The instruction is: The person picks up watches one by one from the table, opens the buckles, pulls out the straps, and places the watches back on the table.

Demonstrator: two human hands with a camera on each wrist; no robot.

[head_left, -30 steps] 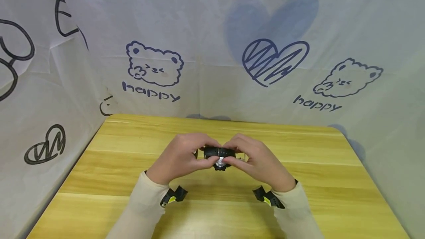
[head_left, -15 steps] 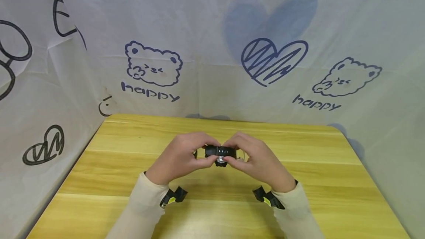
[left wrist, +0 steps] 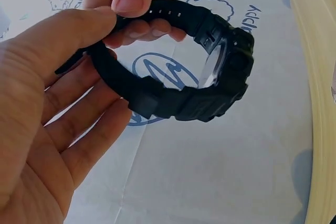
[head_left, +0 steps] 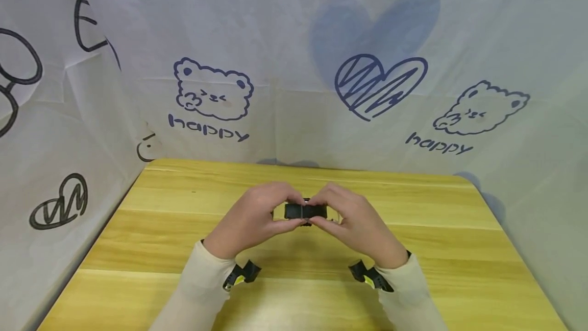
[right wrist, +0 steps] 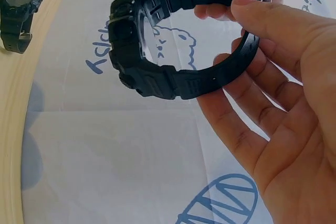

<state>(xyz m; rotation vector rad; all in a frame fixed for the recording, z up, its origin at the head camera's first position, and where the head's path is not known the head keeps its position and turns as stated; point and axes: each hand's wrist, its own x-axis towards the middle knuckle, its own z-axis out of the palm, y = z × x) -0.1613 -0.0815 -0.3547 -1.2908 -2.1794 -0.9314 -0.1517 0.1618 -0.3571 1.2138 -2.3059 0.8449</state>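
Note:
A black digital wristwatch is held up over the table by both hands, its strap closed into a loop. My left hand pinches the strap between thumb and fingers on the left side. My right hand pinches it from the right, and the fingertips of both hands meet at the strap's join. In the left wrist view the chunky case of the watch hangs on the far side of the loop from the fingers. The right wrist view shows the strap running from case to fingertips.
A second black watch lies on the wooden table, largely hidden behind my left hand in the head view. Cloth walls with drawings stand behind and to the left. Black camera mounts sit at both wrists.
The wristwatch has turned in the fingers: its shiny case underside and strap holes showed before, and now the plain outer strap faces the head camera. Both hands stay nearly in place.

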